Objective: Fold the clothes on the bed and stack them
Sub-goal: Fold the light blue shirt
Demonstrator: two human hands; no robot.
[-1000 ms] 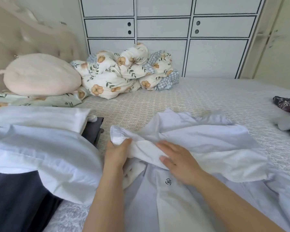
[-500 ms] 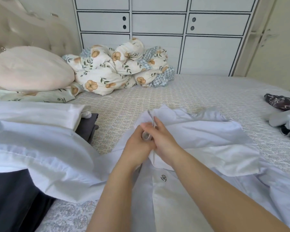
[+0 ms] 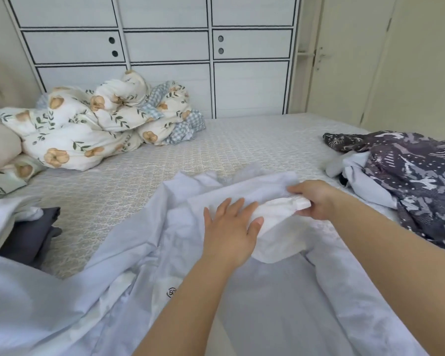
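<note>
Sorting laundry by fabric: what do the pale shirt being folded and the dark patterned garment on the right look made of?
Shirt: thin, matte woven cloth, probably cotton or a blend; it creases sharply. Patterned garment: soft printed fabric, matte, draping in loose folds; fibre unclear.

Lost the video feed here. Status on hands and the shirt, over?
Left hand flat on the white shirt. Right hand grips its cuff end. Patterned garment heaped at right, apart from it.
</note>
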